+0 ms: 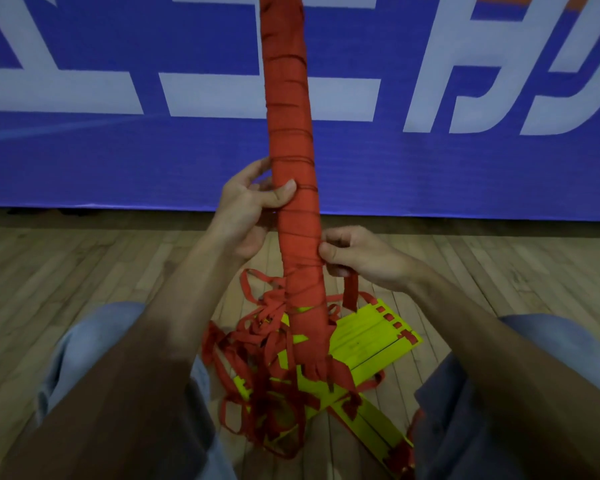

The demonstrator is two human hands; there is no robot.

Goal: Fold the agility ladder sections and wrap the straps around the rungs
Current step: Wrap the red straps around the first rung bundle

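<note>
Bundle (288,98), 1, in left hand (246,213); right hand (361,258) pinches 1 strap (350,292).

We face a blue banner (430,168) with big white letters (222,95) across it, an orange patch (575,0) at its top right. Below its lower edge we see a floor (84,265) of pale wooden planks. The light around us is dim.

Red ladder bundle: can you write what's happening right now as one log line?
left hand grips wrapped bundle | right hand pinches loose strap | yellow rungs lie on wood floor
</note>
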